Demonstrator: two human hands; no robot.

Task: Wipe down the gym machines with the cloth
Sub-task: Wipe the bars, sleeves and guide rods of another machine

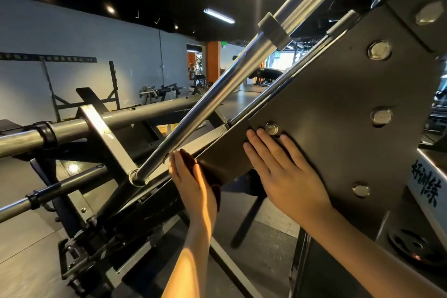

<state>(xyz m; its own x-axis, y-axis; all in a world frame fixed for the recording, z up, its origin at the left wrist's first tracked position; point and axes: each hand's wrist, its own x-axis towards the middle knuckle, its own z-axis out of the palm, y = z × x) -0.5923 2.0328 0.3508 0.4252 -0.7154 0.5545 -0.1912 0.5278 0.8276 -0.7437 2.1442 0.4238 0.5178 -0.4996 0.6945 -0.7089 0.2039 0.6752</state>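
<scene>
**Mid-wipe on the slanted frame**

Our left hand point(191, 176) presses the dark cloth point(216, 195) with straight fingers against the lower edge of the grey steel plate point(326, 109). Our right hand point(287, 169) lies flat on that plate, fingers extended. We judge the wiping only partly done, with the chrome rail point(193, 113) probably still to do.

The cloth point(216, 197) is almost all tucked under the left hand point(193, 184), with just a dark edge peeking out. Its arm and the right hand's point(290, 176) run off the bottom edge. Far left, the wall sign point(48, 57) is too small to read. On the right, the sticker point(427, 184) is clipped.
</scene>
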